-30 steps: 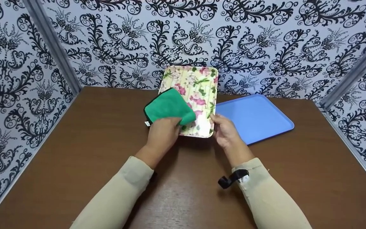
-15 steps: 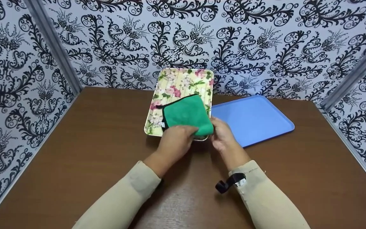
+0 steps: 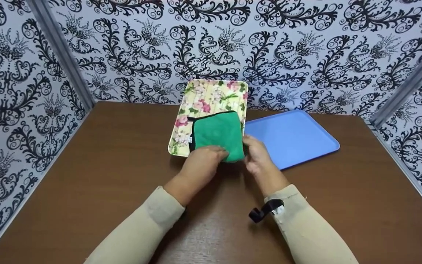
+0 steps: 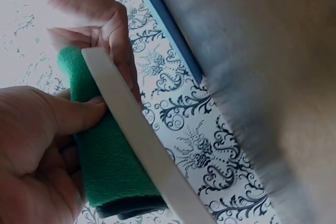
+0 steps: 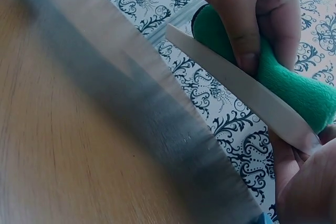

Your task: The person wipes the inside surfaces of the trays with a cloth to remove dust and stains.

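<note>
A floral tray [image 3: 211,97], cream with pink flowers and green leaves, is held tilted up above the table. My right hand [image 3: 256,154] grips its lower right edge. In my left hand [image 3: 203,163] is a folded green cloth [image 3: 218,134] with a black border and a small white tag; it lies against the tray's lower right part. The left wrist view shows the thumb [image 4: 79,114] pinching the cloth beside the tray's pale rim [image 4: 142,135]. In the right wrist view the cloth [image 5: 294,87] bulges past the rim. My right fingers are partly hidden behind the tray.
A blue tray [image 3: 295,135] lies on the brown table [image 3: 104,176] to the right, partly behind the right hand. Patterned panels [image 3: 141,47] stand at the back and sides. A black strap [image 3: 266,211] hangs from the right sleeve.
The cloth in my left hand has slid rightward and down across the floral tray to its lower right corner. The tray has shifted slightly left, still in my right hand.
</note>
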A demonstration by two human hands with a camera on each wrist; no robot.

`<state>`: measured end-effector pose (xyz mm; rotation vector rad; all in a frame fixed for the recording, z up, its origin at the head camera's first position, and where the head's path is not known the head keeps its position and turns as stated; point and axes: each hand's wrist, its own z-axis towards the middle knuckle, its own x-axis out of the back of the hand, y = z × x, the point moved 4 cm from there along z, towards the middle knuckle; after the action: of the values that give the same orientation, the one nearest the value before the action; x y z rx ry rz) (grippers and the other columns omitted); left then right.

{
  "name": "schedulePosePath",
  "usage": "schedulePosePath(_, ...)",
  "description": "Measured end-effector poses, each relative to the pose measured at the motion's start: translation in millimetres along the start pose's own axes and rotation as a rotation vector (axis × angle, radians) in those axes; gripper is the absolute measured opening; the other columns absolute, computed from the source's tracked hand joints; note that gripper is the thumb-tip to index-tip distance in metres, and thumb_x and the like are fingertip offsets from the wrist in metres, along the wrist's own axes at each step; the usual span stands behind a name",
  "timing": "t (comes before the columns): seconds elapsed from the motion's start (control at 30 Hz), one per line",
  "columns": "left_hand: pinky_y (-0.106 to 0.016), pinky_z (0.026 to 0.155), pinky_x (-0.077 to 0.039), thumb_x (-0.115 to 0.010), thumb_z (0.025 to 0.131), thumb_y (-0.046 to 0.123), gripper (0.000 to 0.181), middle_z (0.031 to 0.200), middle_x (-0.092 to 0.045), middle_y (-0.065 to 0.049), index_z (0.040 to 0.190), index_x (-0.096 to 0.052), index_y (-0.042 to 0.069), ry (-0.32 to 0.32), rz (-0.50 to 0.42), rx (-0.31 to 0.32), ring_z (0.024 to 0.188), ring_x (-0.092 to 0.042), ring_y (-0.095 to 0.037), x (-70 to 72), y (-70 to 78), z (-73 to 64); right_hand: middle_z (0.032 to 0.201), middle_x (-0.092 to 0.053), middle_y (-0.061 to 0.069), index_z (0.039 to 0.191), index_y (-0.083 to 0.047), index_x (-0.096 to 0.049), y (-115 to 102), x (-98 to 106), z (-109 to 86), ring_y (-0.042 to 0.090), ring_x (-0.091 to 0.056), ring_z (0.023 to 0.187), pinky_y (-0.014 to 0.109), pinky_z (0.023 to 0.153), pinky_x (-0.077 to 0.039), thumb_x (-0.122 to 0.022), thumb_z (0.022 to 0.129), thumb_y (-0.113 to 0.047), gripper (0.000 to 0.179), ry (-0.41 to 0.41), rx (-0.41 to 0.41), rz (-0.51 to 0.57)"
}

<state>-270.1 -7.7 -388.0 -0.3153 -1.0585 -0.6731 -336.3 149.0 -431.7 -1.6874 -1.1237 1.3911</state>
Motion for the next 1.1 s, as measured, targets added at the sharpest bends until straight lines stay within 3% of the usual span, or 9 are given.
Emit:
schedulePosePath(0.2, -0.034, 0.082, -0.063, -0.062, 0.097, -0.003, 0.025, 0.092, -0.076, 0.000, 0.096, -0.080, 0.014, -0.020, 0.072, 0.009, 0.091, -0.073, -0.019, 4.8, -0.5, 0.4, 0.083, -0.072, -0.005, 0.092, -0.013, -0.065, -0.6, 0.8, 0.5, 0.008, -0.069, 0.079, 0.022, 0.073, -0.059, -0.043, 0.109, -0.009, 0.028, -0.054, -0.003, 0.006)
schedulePosePath(0.6, -0.036, 0.074, -0.062, -0.061, 0.096, -0.004, 0.025, 0.084, -0.073, -0.003, 0.085, -0.076, 0.012, -0.027, 0.117, 0.070, 0.084, -0.071, -0.021, 10.1, -10.8, -2.0, 0.074, -0.065, -0.007, 0.098, -0.009, -0.060, -2.6, 2.6, 2.6, 0.007, -0.064, 0.069, 0.022, 0.065, -0.054, -0.052, 0.107, -0.011, 0.013, 0.007, -0.004, 0.006)
schedulePosePath(0.73, -0.038, 0.071, -0.060, -0.061, 0.093, -0.006, 0.024, 0.080, -0.072, -0.005, 0.079, -0.072, 0.010, -0.040, 0.123, 0.114, 0.081, -0.071, -0.023, 12.4, -16.8, -3.6, 0.071, -0.063, -0.007, 0.098, -0.009, -0.059, -3.7, 2.1, 3.4, 0.007, -0.062, 0.068, 0.022, 0.064, -0.053, -0.051, 0.107, -0.011, 0.013, 0.002, 0.007, 0.008)
schedulePosePath(1.1, -0.045, 0.068, -0.063, -0.064, 0.093, -0.006, 0.022, 0.079, -0.073, -0.011, 0.081, -0.075, 0.009, -0.076, 0.175, 0.251, 0.076, -0.073, -0.030, 16.0, -30.8, -6.4, 0.069, -0.062, -0.006, 0.098, -0.009, -0.058, -4.3, 3.2, 3.5, 0.007, -0.062, 0.067, 0.023, 0.063, -0.054, -0.050, 0.108, -0.011, 0.013, -0.006, 0.021, -0.002)
